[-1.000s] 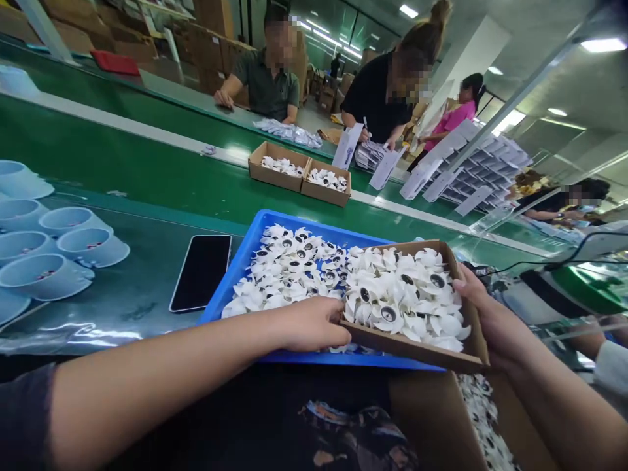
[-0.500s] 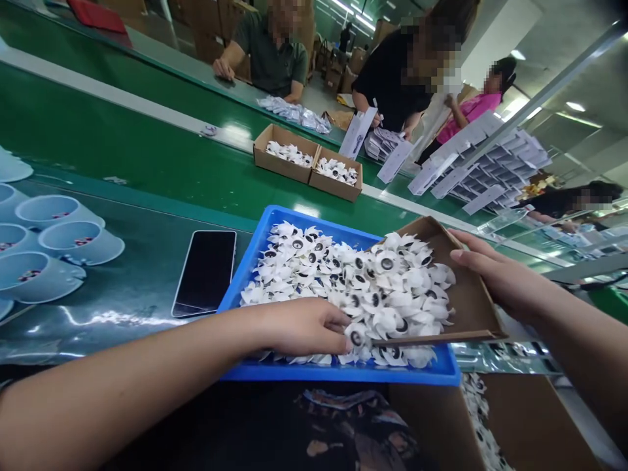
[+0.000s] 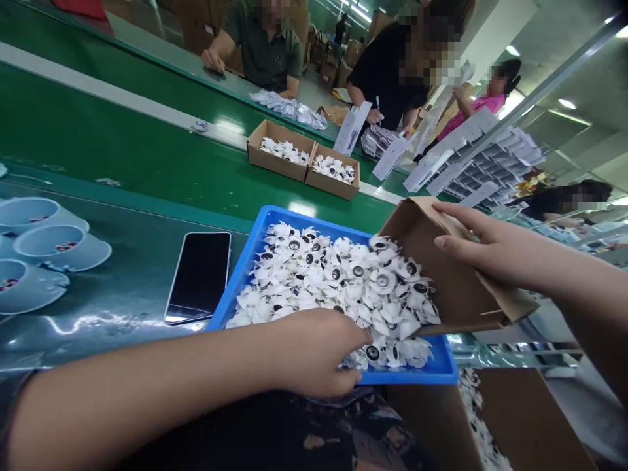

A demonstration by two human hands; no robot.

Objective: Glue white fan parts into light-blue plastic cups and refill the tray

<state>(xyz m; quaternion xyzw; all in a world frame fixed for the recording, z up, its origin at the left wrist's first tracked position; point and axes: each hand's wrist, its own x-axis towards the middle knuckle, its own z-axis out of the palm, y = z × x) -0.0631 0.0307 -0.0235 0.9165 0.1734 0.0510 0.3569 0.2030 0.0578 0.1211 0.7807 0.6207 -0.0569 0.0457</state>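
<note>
Head | phone (image 3: 199, 275) lies at 9 o'clock of blue tray (image 3: 407, 377) | white fan wheels (image 3: 338, 278) inside | right hand (image 3: 478, 242) clamps tilted carton (image 3: 444, 278) | left hand (image 3: 324, 347): cannot tell

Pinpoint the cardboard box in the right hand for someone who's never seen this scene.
Start at the blue tray in front of the wearer, heaped with white bladed parts. At its right end, the right hand grips the cardboard box. It's tipped toward the tray, much of its bare inside showing, unlike the two level boxes beyond.
</note>
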